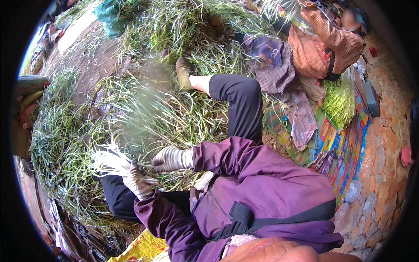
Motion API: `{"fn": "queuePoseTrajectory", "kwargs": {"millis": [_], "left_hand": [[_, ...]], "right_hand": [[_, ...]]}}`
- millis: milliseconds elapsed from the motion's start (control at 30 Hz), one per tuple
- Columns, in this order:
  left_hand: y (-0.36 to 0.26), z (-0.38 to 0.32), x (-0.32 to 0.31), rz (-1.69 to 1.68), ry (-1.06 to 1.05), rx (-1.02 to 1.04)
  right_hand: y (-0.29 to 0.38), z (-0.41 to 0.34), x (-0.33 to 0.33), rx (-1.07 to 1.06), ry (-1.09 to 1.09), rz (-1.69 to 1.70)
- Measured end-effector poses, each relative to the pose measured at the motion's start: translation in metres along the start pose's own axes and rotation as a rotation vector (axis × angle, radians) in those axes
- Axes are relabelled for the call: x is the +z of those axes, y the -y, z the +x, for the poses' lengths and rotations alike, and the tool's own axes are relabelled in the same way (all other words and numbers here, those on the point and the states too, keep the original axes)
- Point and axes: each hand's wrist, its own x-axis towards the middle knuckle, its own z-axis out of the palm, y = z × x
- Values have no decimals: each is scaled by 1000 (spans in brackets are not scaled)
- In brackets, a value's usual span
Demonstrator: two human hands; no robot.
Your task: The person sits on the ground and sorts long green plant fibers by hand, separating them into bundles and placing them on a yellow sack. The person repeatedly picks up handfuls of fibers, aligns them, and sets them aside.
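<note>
My left hand (137,182), in a striped knit glove with dark fingers, grips a bunch of white-stemmed leafy stalks (109,159). Their pale ends fan out beyond the thumb. Just beside it, my right hand (171,159), gloved the same way, has its fingertips closed on a thin stalk (147,166) that reaches toward the left hand. Both hands hover over a loose heap of long green leaves and stalks (170,113) between my bent legs. Part of the heap looks blurred, so single stalks there cannot be told apart.
A co-worker in an orange checked jacket (307,52) sits at upper right, handling pale stalks (281,6). A yellow-green bundle (340,101) lies on a colourful mat (348,147), near a pink plastic bag (302,121). A green sack (109,19) stands at the top; yellow sheeting (144,245) lies below.
</note>
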Motion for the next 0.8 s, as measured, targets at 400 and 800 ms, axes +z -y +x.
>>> {"fn": "queuePoseTrajectory", "kwargs": {"millis": [400,800], "left_hand": [[13,6,-11,34,15,-36],[-5,3,-11,-117,-58,-53]], "right_hand": [[2,21,23,287,-268,1117],[-46,-6,-27,245,-337,688]]}}
